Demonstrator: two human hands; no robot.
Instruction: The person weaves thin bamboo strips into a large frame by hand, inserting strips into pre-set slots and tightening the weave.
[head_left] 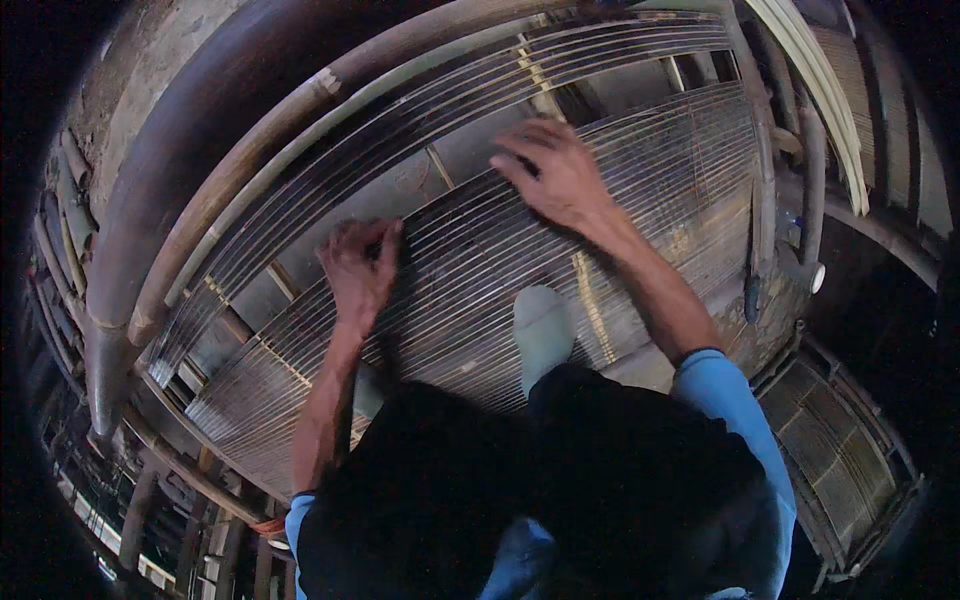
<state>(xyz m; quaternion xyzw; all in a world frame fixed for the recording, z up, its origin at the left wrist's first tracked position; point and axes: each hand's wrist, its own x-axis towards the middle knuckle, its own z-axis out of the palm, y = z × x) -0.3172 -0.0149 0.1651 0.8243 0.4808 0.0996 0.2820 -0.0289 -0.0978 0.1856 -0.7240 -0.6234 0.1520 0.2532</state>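
Two hands: left hand (358, 272), 10 o'clock; right hand (562, 180), 1 o'clock; fingers curled, cannot tell if pinching.
Thin strips (480, 262): centre, partly behind socked foot (543, 335).
Bamboo poles (260, 138): 10 o'clock.
Framed panel (832, 455): 4 o'clock.

I see black trousers (640, 460) toward six o'clock, dark-edged light-blue right sleeve (735, 410) at four, blue left sleeve (298, 525) at seven, pale sock (545, 325).

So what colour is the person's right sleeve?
The right sleeve is light blue, shown in the head view.
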